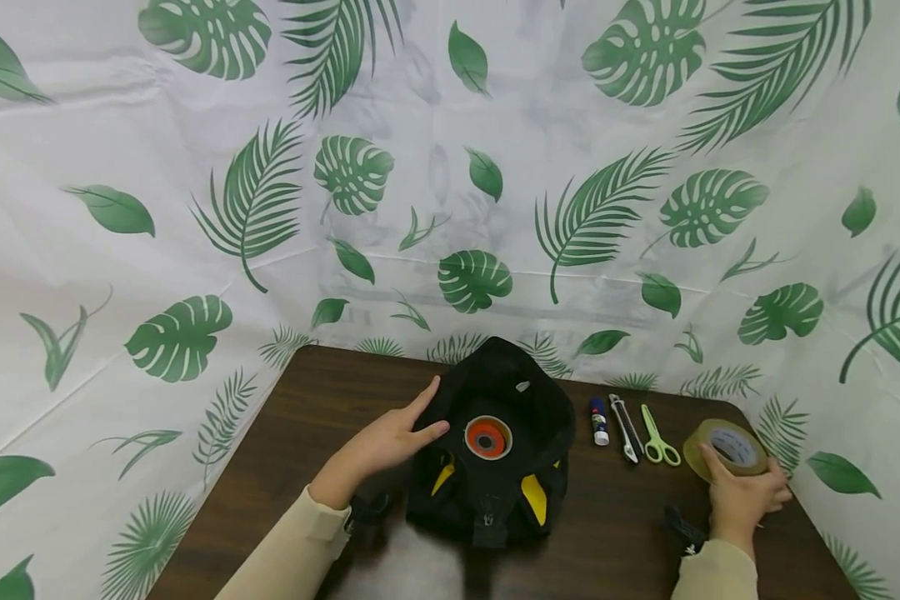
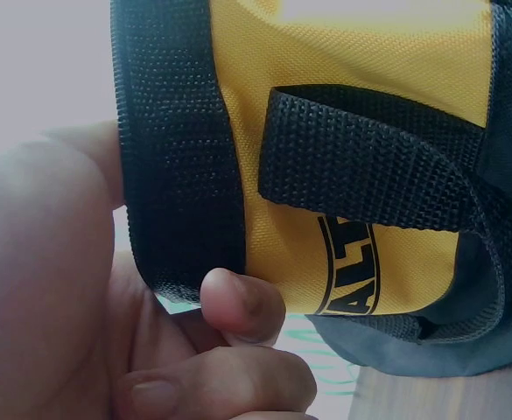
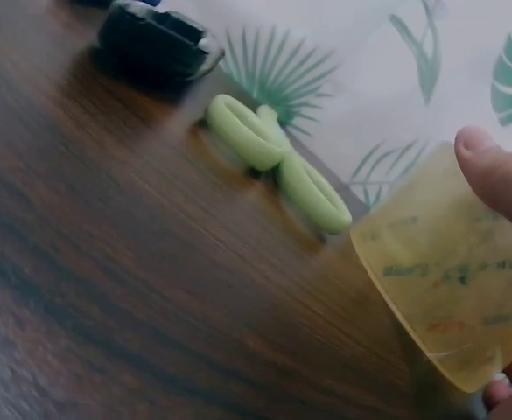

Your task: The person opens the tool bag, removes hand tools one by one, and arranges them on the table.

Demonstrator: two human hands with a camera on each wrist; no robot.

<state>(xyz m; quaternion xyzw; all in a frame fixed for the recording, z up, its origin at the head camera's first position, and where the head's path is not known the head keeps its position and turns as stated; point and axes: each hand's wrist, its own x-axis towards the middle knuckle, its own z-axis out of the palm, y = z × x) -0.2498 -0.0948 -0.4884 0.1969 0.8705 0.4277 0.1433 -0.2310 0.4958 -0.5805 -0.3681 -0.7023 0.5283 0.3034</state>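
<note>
A black and yellow tool bag (image 1: 491, 508) stands on the dark wooden table, its mouth facing up. Inside it lies a round roll (image 1: 489, 438) with an orange centre. My left hand (image 1: 386, 437) grips the bag's left rim; in the left wrist view, fingers curl at the black edge band (image 2: 181, 149) beside a webbing loop (image 2: 361, 157). At the table's right end, my right hand (image 1: 746, 496) holds a wide roll of clear yellowish packing tape (image 1: 742, 446), which the right wrist view shows from the side, thumb and fingertips around it.
Between bag and tape, a glue stick (image 1: 598, 421), a utility knife (image 1: 626, 429) and light green scissors (image 1: 658, 437) lie in a row. A leaf-patterned cloth (image 1: 420, 208) hangs behind the table and along its sides.
</note>
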